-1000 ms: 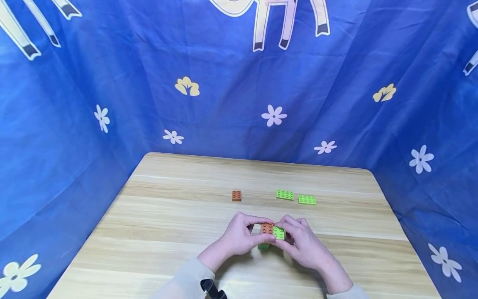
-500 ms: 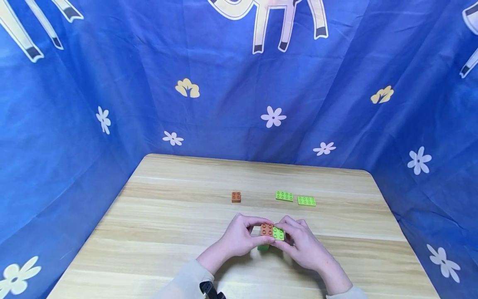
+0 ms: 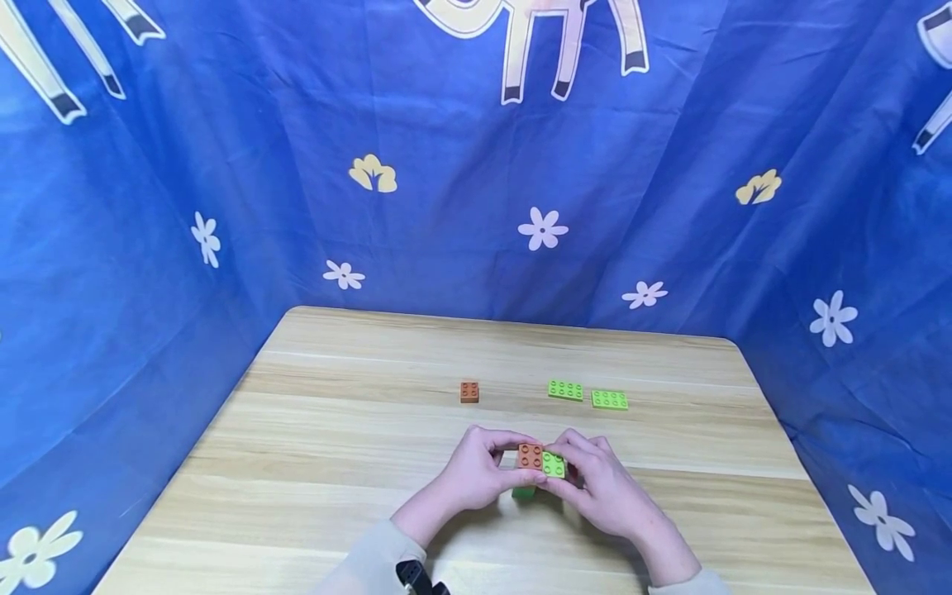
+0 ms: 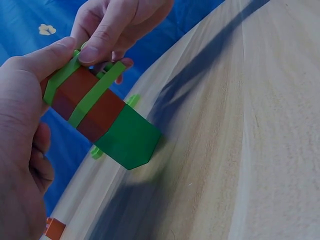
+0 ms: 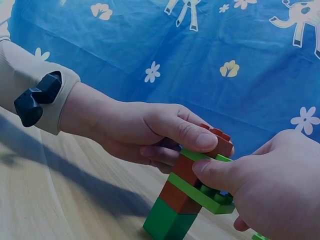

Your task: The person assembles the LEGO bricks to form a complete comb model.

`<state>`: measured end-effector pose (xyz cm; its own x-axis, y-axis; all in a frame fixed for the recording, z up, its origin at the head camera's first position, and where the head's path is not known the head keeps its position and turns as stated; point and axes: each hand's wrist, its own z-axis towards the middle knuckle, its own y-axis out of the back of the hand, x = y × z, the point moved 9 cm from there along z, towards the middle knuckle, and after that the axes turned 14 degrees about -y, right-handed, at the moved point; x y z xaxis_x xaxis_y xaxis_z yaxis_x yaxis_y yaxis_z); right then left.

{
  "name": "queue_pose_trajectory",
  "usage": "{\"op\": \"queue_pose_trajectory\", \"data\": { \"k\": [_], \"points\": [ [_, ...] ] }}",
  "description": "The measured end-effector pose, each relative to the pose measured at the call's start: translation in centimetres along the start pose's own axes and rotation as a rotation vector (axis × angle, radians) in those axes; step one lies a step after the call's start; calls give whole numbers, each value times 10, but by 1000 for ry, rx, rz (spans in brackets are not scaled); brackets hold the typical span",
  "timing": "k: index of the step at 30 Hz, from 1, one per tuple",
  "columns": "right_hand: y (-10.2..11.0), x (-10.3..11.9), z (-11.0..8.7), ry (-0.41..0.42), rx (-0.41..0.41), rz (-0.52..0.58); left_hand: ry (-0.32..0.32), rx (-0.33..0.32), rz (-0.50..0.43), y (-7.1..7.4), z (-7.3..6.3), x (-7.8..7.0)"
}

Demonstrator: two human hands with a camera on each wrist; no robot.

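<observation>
Brown, lime and dark green plastic make up the block tower (image 5: 186, 169) that sits between the person's left hand (image 3: 476, 473) and right hand (image 3: 602, 486), over the table (image 3: 335, 430). From the bottom I see a dark green brick (image 4: 129, 140), a lower brown brick (image 4: 102, 120), a lower lime plate (image 4: 97, 95) jutting out to the right, a middle brown brick (image 4: 75, 90), an upper lime plate (image 3: 554, 464) and a top brown brick (image 3: 530, 457), studs up. The left hand is bent round the top brown brick, thumb on the near side, parted only as far as the brick makes it. The right hand pinches the free end of the upper lime plate in much the same way. Whether the tower's foot meets the table I cannot tell.

Hardly anything has changed over the last second: both hands keep their hold and the tower stays put. To me that suggests steadying or pressing at the top joint, rather than fetching. Beyond the tower and to its left lies a loose brown brick (image 3: 469, 392); beyond it, slightly right, lie a first loose lime plate (image 3: 565, 390) and a second loose lime plate (image 3: 610, 400), near each other.
</observation>
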<state>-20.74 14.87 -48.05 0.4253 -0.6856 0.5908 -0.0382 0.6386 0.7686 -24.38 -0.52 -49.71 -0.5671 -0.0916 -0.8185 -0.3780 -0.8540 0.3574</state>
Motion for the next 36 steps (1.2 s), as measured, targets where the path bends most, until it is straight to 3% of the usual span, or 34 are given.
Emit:
{"op": "queue_pose_trajectory", "data": {
  "k": [12, 21, 36],
  "points": [
    [3, -6, -3, -51, 34, 7, -3, -4, -7, -3, -2, 1],
    [10, -8, -9, -24, 28, 24, 8, -11, -11, -5, -4, 1],
    [22, -20, -15, -61, 34, 89, 22, -20, -16, -4, -5, 3]
  ]
}}
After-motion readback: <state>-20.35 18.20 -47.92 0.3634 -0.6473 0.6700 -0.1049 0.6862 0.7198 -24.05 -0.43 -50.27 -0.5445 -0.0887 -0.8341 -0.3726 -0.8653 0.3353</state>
